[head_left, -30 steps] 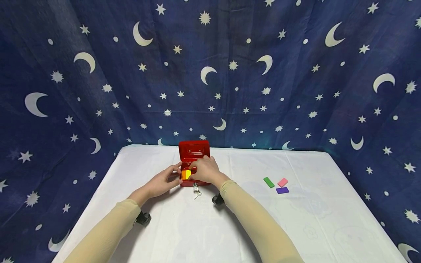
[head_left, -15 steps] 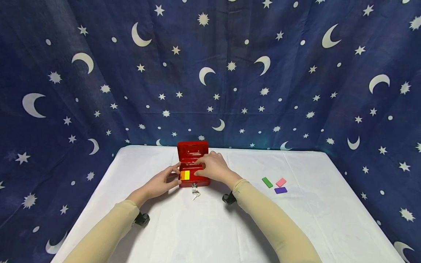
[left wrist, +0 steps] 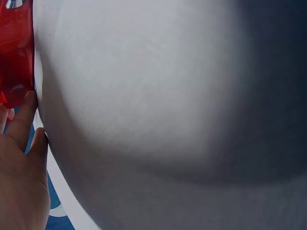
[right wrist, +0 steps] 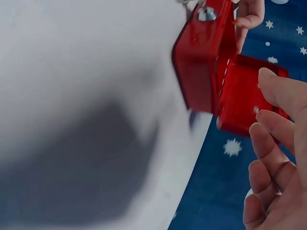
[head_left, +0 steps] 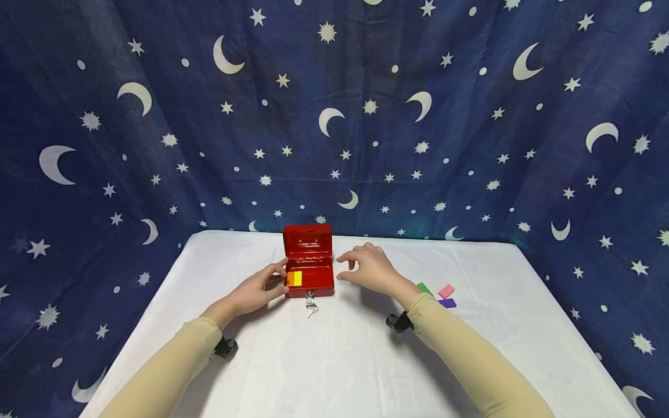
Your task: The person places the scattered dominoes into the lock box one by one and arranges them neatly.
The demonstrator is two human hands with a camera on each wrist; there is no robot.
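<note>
A red metal cash box (head_left: 325,288) stands at the back of the table with its lid (head_left: 308,232) raised. In its left end lie an orange block (head_left: 290,279) and a yellow block (head_left: 298,278), side by side. My left hand (head_left: 253,295) touches the box's left side, thumb and fingers spread along it. A small padlock (head_left: 309,301) with keys (head_left: 312,312) hangs at the front latch. To the right of the box, apart from it, my right hand (head_left: 372,270) hovers with nothing in its fingers; its thumb and fingertips stand apart in the right wrist view.
Right of the box, on the white tabletop (head_left: 334,360), lie a pink block (head_left: 446,291), a purple block (head_left: 448,303) and a green block (head_left: 424,288), partly behind my right forearm. A dark blue star-patterned curtain (head_left: 292,116) hangs behind the table.
My right hand has moved out of the box to the right, leaving the yellow block beside the orange one. The left hand stays at the box's left side.
</note>
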